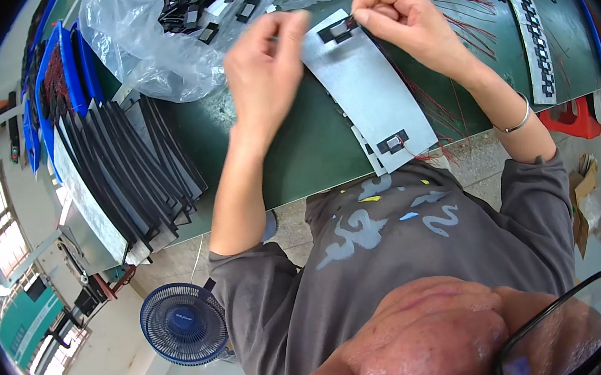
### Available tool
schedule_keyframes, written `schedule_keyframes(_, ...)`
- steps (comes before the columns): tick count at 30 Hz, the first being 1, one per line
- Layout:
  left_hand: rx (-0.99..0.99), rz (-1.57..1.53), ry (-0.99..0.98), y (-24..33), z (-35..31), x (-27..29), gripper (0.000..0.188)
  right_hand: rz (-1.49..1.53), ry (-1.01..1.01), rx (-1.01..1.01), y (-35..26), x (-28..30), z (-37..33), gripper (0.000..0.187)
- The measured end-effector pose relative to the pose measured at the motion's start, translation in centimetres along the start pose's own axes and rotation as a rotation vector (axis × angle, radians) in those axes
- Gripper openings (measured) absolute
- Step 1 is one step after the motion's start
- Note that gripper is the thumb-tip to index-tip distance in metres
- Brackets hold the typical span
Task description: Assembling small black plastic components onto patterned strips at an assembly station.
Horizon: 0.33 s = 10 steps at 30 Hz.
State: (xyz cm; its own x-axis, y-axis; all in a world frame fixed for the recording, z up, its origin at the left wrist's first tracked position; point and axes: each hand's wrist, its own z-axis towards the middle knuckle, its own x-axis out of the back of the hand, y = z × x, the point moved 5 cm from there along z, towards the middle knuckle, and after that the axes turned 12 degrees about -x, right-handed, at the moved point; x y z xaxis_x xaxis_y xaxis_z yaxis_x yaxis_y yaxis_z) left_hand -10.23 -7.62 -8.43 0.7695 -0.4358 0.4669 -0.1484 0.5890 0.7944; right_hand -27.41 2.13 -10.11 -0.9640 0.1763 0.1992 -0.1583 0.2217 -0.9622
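A long pale-grey panel [367, 87] lies on the green table in front of me. At its far end sits a small black-framed part [338, 30], and a similar small part [392, 142] with red wires is at its near end. My right hand [412, 28] is closed in a pinch by the panel's far right corner, beside the far part; what the fingertips hold is too small to make out. Left of the panel's far end, my left hand [266, 71] is raised, blurred, with fingers curled and thumb pressed in; anything between them is hidden.
A clear plastic bag [150, 50] holds many small black parts [207, 8]. Stacked dark-edged panels [121, 168] stand at left near blue bins [61, 73]. Red wires [462, 20] and a strip of black parts [533, 46] lie right. A fan [183, 323] stands below the table.
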Motion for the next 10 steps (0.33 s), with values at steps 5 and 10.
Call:
schedule_keyframes(5, -0.316, 0.783, 0.075, -2.3, 2.5, 2.8, 0.016, -0.011, 0.017, 0.083, 0.4, 0.4, 0.5, 0.014)
schedule_keyframes(10, -0.333, 0.914, -0.042, -3.8, 2.6, 1.9, 0.018, -0.013, 0.010, 0.057, 0.7, 0.6, 0.5, 0.013)
